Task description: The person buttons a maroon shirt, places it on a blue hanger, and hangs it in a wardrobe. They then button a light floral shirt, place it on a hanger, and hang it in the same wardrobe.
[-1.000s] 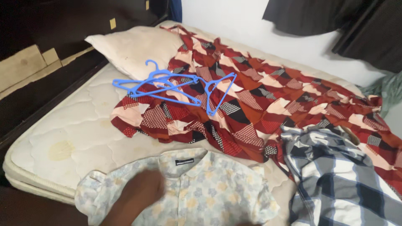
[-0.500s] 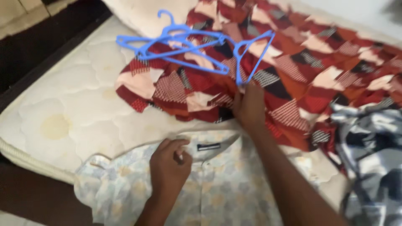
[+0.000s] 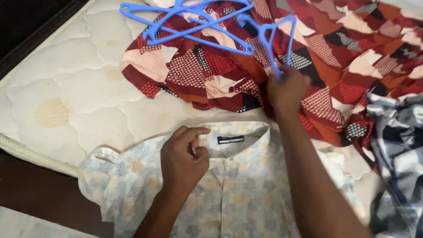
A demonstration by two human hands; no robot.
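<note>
The left hand (image 3: 183,158) sits on the pale floral shirt (image 3: 229,194), fingers curled in and pinching the collar edge right next to the dark label, thumb tucked under so you can't really see how much fabric it's got. The shirt lies flat at the near edge of the quilted mattress (image 3: 75,97), collar pointing away from the person, and its bottom half runs off the bottom of the frame.

The right hand (image 3: 286,90) is stretched out further over the red patterned cloth (image 3: 335,66), fingers closed around the lower end of a blue hanger (image 3: 275,39). The hand is seen from the back, so it's impossible to tell exactly which fingers are doing the gripping. That hanger tilts up off the cloth. More blue hangers (image 3: 185,20) lie in a tangle just beside it; they overlap and get cut off at the top edge, so it's hard to count them.

A blue-and-white plaid shirt (image 3: 396,163) is bunched at the right, partly out of frame, overlapping the edge of the red cloth.
</note>
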